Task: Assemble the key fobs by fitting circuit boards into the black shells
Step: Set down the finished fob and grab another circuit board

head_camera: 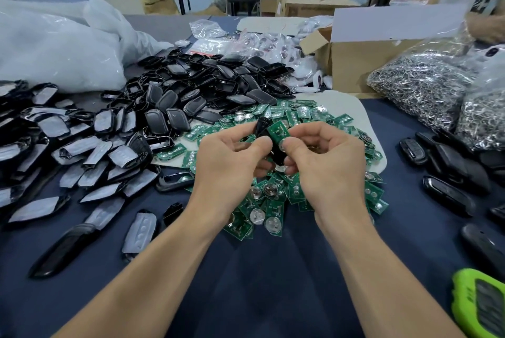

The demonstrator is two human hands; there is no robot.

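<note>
The left hand (232,157) gripped a black shell (263,129); the right hand (325,160) pinched a green board (279,130). It probably needed seating flat, edges aligned, before pressing.

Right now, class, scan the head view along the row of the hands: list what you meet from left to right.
Film-covered shell parts → left hand → black shell → circuit board → right hand → black fobs lying at the right.
</note>
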